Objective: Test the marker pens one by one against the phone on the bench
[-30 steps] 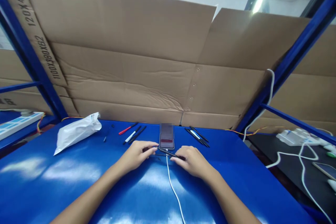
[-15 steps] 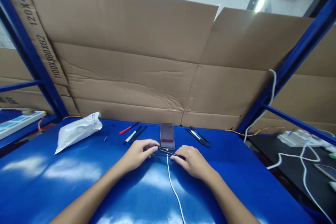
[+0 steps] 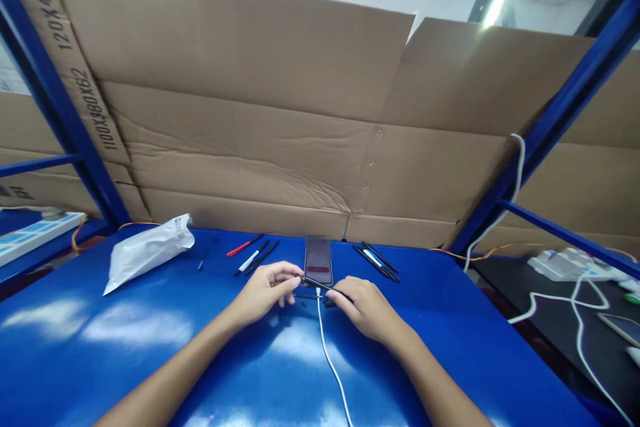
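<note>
A thin black pen spans the gap between my two hands, slanting slightly down to the right. My left hand pinches its left end between thumb and forefinger, the lower fingers curled loosely. My right hand is closed on the other end and hides part of it. Just behind lies a phone, with a white cable at its near edge. Below the pen, another dark slim object shows on the table, too small to make out.
Left of the phone lie a red pen and several black pens; more pens lie to the right. A white plastic bag rests at the left on the blue table. Cardboard stands behind.
The held pen has risen slightly at its left end. My left hand's lower fingers have come down and forward a little. Otherwise the scene is nearly the same.
</note>
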Demonstrator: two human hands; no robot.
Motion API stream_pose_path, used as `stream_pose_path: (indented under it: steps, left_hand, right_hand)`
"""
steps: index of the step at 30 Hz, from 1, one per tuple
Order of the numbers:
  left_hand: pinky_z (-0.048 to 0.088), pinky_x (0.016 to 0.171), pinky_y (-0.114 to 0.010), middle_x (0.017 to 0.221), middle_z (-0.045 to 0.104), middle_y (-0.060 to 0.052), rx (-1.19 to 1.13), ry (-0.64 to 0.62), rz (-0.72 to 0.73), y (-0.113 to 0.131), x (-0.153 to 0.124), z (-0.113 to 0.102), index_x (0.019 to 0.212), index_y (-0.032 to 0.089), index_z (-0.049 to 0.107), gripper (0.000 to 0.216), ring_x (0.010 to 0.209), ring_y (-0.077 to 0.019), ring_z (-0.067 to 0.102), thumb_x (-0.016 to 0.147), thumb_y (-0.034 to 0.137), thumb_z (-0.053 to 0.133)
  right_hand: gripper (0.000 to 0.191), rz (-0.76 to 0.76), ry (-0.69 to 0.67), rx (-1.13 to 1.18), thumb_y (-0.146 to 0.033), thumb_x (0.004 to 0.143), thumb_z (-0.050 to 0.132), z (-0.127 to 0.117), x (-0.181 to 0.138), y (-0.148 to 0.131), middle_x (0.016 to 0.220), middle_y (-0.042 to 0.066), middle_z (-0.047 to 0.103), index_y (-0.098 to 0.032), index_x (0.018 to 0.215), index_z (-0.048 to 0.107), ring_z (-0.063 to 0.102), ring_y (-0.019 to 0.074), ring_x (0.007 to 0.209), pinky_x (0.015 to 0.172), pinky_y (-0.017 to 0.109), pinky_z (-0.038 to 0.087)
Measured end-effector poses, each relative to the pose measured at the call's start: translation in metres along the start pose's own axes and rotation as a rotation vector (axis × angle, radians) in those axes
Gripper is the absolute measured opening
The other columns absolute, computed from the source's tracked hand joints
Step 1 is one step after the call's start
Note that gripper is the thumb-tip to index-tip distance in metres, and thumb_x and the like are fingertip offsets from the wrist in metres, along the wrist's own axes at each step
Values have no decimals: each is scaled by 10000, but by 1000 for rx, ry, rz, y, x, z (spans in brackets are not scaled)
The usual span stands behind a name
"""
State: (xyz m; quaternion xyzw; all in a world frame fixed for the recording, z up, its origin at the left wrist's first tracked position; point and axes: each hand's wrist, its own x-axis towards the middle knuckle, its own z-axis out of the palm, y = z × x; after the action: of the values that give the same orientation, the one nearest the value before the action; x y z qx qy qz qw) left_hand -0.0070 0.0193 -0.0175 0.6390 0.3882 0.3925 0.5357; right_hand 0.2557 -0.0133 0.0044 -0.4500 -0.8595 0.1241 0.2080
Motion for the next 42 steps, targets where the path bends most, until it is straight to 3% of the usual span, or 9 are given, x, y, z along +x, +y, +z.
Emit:
stream_pose_path:
  steps: [5,18,26,29,34,42]
  left_hand:
    - [482,521,-242,976,775,-120,-46,-7,2,1,0,2,1125,141,652,521,622,-158,670,854,581,714]
    - [488,552,-263,929,782,-93,74,16,-37,1,-2,-1,1175,129,748,518,646,-168,649,829,513,726]
    - [492,536,-258,964,783,-103,-1,48,-52,3,-1,-1,1165,120,742,558,597,-145,630,785,527,776]
    - [493,537,-260,854,772,-81,-42,26,-81,2,-1,3,1150,112,737,565,561,-140,618,784,541,776]
    - [472,527,-256,658,705,-19,-59,12,-99,0,-1,10,1189,104,717,590,501,-134,589,797,543,765]
    - [504,521,-257,988,789,-120,-115,94,-83,7,0,11,1098,119,712,595,571,-140,638,767,608,787]
  right_hand:
    - [418,-2,-30,-23,-417,1108,418,0,0,1,950,58,760,-204,921,725,661,198,880,782,279,432]
    - [388,32,-37,-50,-414,1100,443,-2,0,1,982,59,767,-208,958,739,672,207,910,794,287,436]
    - [428,-9,-4,10,-415,1112,391,3,1,1,959,67,750,-193,942,716,654,202,865,770,286,440]
    - [455,5,6,27,-412,1119,357,4,1,1,940,67,746,-192,937,712,655,202,858,768,288,443]
    - [338,-1,-2,28,-394,1098,446,4,0,1,1041,64,763,-211,1055,726,678,214,938,817,291,456]
    - [339,4,16,50,-403,1086,473,2,0,1,1020,67,774,-209,1036,747,686,210,920,810,285,468]
